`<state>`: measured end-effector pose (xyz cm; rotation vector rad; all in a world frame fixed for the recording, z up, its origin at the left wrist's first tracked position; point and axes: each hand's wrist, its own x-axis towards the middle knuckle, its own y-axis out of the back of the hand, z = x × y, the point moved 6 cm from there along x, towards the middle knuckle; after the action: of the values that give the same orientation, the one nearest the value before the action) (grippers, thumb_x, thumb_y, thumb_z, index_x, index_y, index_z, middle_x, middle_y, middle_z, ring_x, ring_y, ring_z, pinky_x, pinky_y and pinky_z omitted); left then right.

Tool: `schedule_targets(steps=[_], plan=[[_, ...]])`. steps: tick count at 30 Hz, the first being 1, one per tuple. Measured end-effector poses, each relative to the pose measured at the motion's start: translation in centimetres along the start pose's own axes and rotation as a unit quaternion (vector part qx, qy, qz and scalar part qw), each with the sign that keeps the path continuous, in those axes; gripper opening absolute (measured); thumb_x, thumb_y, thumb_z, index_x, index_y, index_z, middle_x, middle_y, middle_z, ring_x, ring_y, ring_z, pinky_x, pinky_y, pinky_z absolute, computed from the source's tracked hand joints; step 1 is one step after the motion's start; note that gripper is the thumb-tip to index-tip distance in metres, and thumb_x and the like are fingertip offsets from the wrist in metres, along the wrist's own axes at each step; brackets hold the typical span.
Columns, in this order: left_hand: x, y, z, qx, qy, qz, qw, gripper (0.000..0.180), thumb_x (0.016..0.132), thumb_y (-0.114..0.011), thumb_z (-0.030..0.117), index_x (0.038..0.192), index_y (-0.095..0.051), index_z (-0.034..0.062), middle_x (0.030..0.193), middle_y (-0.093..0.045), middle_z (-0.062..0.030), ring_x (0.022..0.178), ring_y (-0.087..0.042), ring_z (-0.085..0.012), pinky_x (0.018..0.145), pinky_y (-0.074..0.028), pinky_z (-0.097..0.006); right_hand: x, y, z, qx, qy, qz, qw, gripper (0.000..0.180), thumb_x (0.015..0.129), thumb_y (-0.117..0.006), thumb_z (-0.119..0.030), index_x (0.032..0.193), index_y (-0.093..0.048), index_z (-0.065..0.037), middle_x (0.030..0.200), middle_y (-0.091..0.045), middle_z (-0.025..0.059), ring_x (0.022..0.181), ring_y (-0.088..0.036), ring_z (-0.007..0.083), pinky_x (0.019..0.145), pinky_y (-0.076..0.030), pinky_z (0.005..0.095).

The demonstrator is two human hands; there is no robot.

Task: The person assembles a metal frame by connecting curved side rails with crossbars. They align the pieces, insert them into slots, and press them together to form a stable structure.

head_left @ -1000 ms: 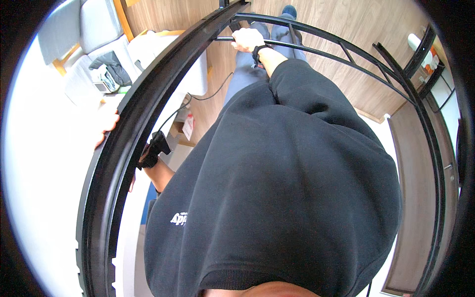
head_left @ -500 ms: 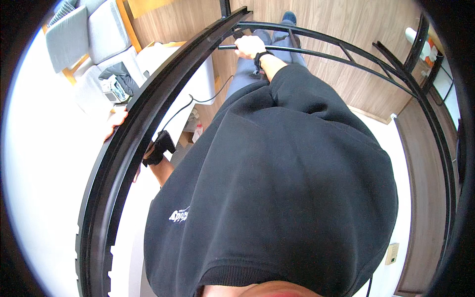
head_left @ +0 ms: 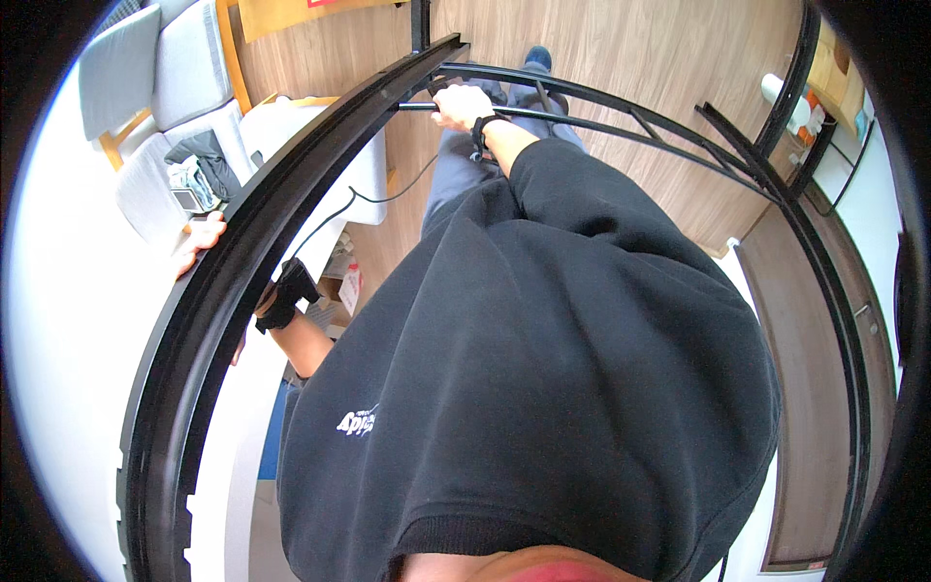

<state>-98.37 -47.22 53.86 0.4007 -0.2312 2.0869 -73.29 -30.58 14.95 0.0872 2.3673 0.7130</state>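
A long, thick black metal rail (head_left: 254,209) runs up the left side, part of a large black metal frame. My left hand (head_left: 202,242) is closed round this rail, fingertips over its outer edge; the rail hides much of the palm. A black strap (head_left: 289,295) is on the left wrist. At the far end, my right hand (head_left: 462,106) is wrapped round a thin black crossbar (head_left: 592,127), close to where it meets the rail. A black band (head_left: 482,134) circles that wrist. Short slanted struts join this bar to a second bar (head_left: 582,85) above it.
Grey cushioned chairs (head_left: 194,73) with dark cloth on one stand far left, beyond the rail. A white table (head_left: 351,150) and a black cable (head_left: 325,225) lie inside the frame. Another black rail (head_left: 842,330) curves down the right, near a brown door (head_left: 810,407). The floor (head_left: 621,34) is wood-patterned.
The frame and surroundings have shifted left in the picture, and its far end sits slightly lower. Both hands keep their hold at the same spots. More of the door shows at right.
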Motion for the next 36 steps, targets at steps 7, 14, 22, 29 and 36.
schedule_targets(steps=[7,14,22,29,36], plan=[[-1.5,0.4,-0.1,0.081,0.001,0.086,0.993,0.128,0.058,-0.066,0.100,0.149,-0.048,0.0112,0.120,-0.058,-0.0199,0.116,-0.058,-0.0376,0.117,-0.032,-0.064,0.2,-0.1,-0.1,0.017,0.013,-0.002,1.000,0.034,0.093,-0.064,-0.036,0.102,-0.079,-0.007,0.095,-0.077,0.0205,0.089,-0.076,0.0371,0.083,-0.060,0.0475],[0.4,-1.8,0.8,0.067,0.020,0.028,0.997,0.106,0.069,-0.074,0.082,0.148,-0.050,0.0139,0.121,-0.058,-0.0133,0.118,-0.056,-0.0309,0.118,-0.030,-0.059,0.0,0.3,-0.1,0.037,-0.007,-0.008,0.999,0.033,0.090,-0.067,-0.037,0.104,-0.080,-0.010,0.099,-0.078,0.0194,0.094,-0.076,0.0370,0.087,-0.060,0.0476],[3.1,0.1,0.0,0.087,0.049,0.071,0.992,0.081,0.084,-0.077,0.050,0.149,-0.050,0.0090,0.129,-0.062,-0.0137,0.124,-0.057,-0.0258,0.117,-0.037,-0.049,0.4,0.4,0.2,0.003,-0.034,-0.030,0.999,0.031,0.092,-0.067,-0.035,0.103,-0.081,-0.010,0.101,-0.079,0.0163,0.094,-0.077,0.0343,0.083,-0.062,0.0467],[3.4,2.8,-1.8,0.162,0.132,0.102,0.973,0.071,0.088,-0.079,0.038,0.146,-0.052,0.0070,0.128,-0.064,-0.0131,0.124,-0.060,-0.0246,0.114,-0.042,-0.043,0.4,-0.3,0.1,-0.012,-0.028,0.016,0.999,0.028,0.091,-0.067,-0.037,0.092,-0.078,-0.011,0.089,-0.077,0.0173,0.084,-0.076,0.0356,0.078,-0.060,0.0483],[-9.9,-6.6,-11.4,0.124,0.506,0.032,0.853,0.062,0.092,-0.080,0.025,0.144,-0.054,0.0050,0.128,-0.067,-0.0125,0.123,-0.062,-0.0234,0.110,-0.048,-0.038,0.3,0.0,-0.1,0.002,-0.039,-0.002,0.999,0.030,0.091,-0.068,-0.039,0.098,-0.079,-0.012,0.095,-0.078,0.0162,0.090,-0.076,0.0359,0.081,-0.060,0.0492]])
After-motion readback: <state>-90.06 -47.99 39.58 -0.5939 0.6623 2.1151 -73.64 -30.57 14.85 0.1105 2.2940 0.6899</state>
